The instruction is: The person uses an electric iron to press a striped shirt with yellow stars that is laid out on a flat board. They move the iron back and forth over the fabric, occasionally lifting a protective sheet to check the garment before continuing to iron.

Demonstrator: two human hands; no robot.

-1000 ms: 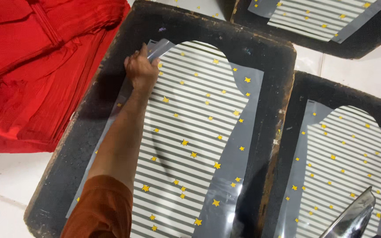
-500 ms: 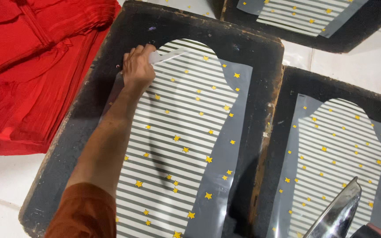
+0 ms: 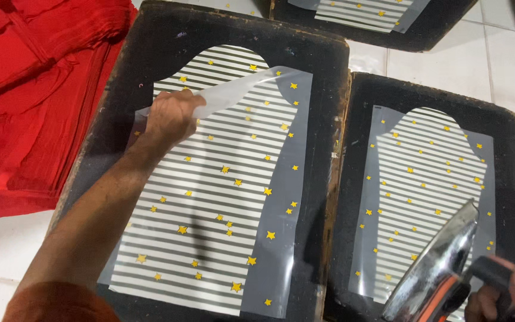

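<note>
- Three black padded boards lie on the white tiled floor (image 3: 7, 256): the big one under my left arm (image 3: 168, 36), a second at three o'clock from it (image 3: 508, 137), and a third cut off at twelve o'clock (image 3: 442, 30).
- One heap of red cloth (image 3: 25, 101) lies at nine o'clock, just beside the big board.
- On the big board lies the striped, star-dotted shape (image 3: 210, 197) under its clear film (image 3: 293, 179). A second ago the film lay flat; now its ten o'clock corner is lifted and folded over toward the middle, and the stripes stay down on the board where it has come up. I judge the peel is started but most of the sheet is still covered.
- On the second board an identical striped shape (image 3: 424, 179) lies with its film flat.
- The iron (image 3: 436, 262), at five o'clock, is tilted up with its shiny sole off the film.
- My left hand (image 3: 171, 119) is pinched shut on the raised film corner.
- My right hand (image 3: 502, 295) is closed round the iron's handle, partly out of frame.
</note>
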